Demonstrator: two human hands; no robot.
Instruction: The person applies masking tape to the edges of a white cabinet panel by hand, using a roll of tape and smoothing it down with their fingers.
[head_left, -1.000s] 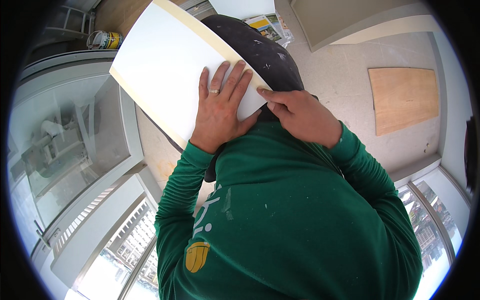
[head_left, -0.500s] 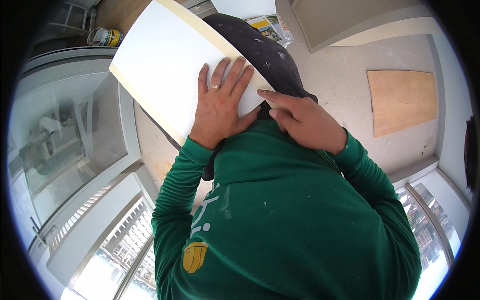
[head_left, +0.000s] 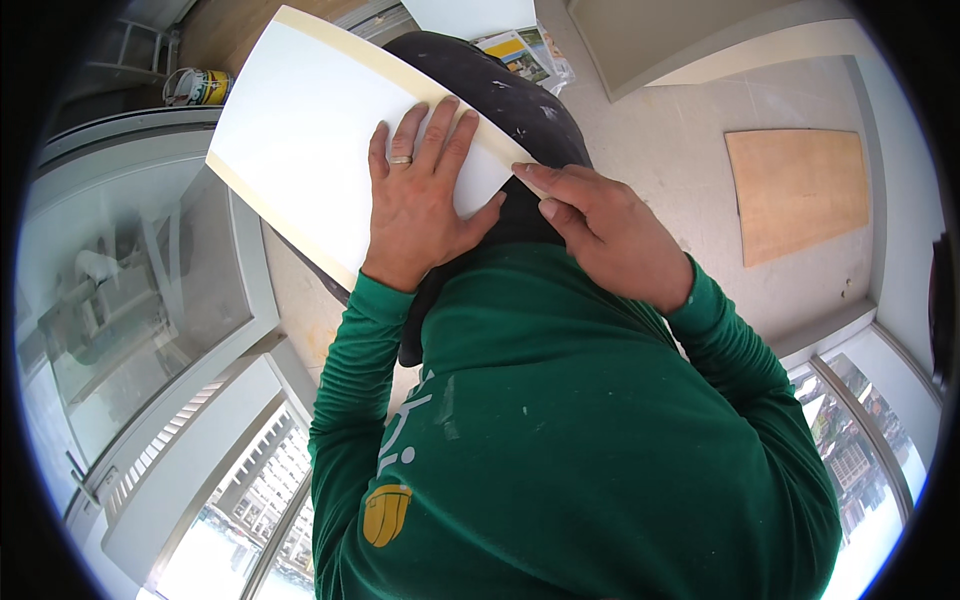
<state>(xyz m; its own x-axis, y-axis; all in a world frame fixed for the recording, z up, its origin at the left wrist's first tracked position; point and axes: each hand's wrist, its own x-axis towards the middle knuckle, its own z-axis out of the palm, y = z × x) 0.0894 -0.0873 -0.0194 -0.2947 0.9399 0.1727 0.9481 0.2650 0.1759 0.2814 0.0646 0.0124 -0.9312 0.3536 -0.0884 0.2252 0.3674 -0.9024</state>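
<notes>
A white rectangular panel [head_left: 290, 110] lies tilted across my lap, over dark, paint-spotted trousers [head_left: 480, 75]. A cream strip [head_left: 375, 62], like masking tape, runs along its right-hand edge, and another pale band [head_left: 275, 217] lines the left-hand edge. My left hand [head_left: 415, 195], a ring on one finger, lies flat on the white face with its fingers spread. At the panel's near right corner, the index finger and thumb of my right hand [head_left: 615, 230] close on the end of the cream strip. That hand partly hides the strip's end.
A thin wooden board [head_left: 800, 195] lies on the pale floor at right. Printed papers [head_left: 525, 55] and another white panel [head_left: 470, 14] are at the far middle. A paint bucket [head_left: 200, 87] stands far left beside a glass door [head_left: 150, 270]. A beige panel [head_left: 690, 35] stands far right.
My left hand has slid slightly left and farther away over the panel. The right hand's fingertips have shifted a little farther away at the corner. The whole view has moved slightly.
</notes>
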